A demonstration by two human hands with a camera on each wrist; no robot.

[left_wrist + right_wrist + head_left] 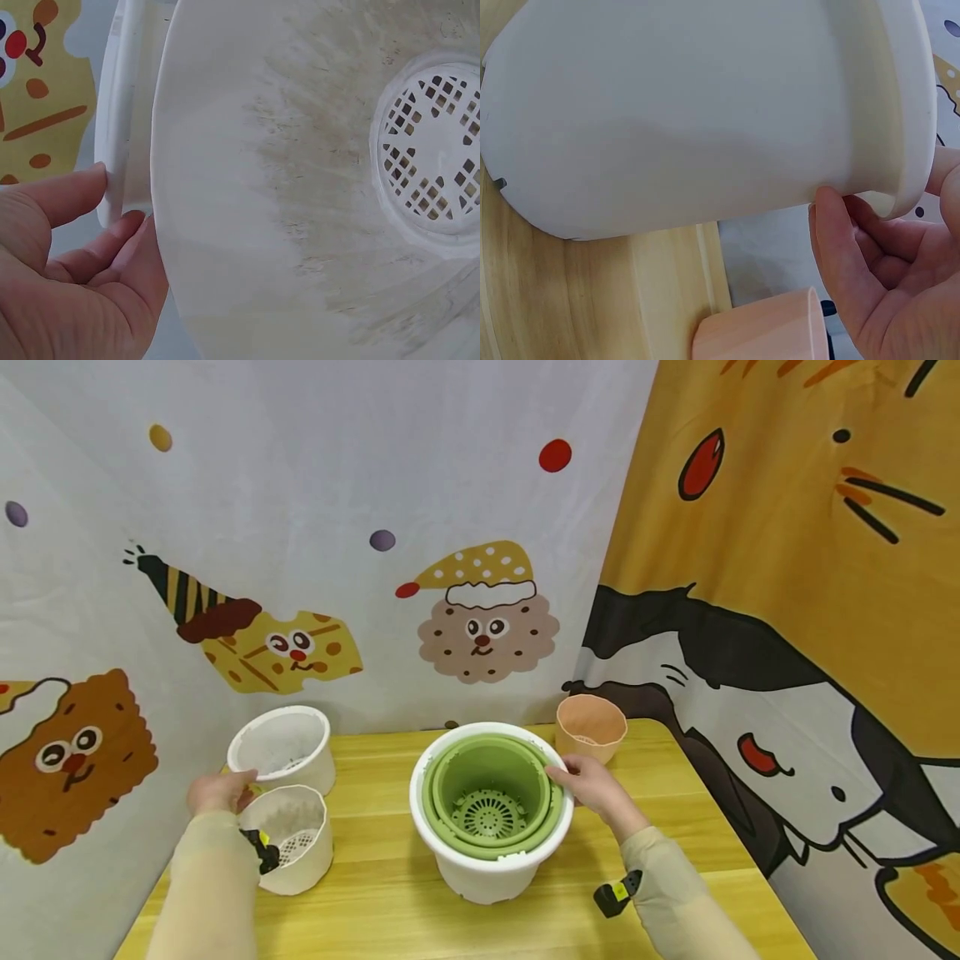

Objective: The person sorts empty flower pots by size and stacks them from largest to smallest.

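At the back left stands a smooth white flowerpot [322, 768]. My left hand [216, 792] pinches its rim, thumb outside and fingers curled under the lip [112, 150]. Just in front of it is an off-white flowerpot [315, 860], stained brown inside, with a lattice of holes in its base [431, 142]. A larger white flowerpot [483, 877] stands in the middle, with green flowerpots [491, 767] nested inside it. The innermost green base has slots. My right hand [594, 783] grips the white rim on the right side, fingers curled beneath the lip [915, 112].
A peach flowerpot [592, 722] stands at the back right, behind my right hand. All the pots are on a wood-grain table [375, 902]. A printed cloth [480, 460] hangs behind the table's back edge and along the right side.
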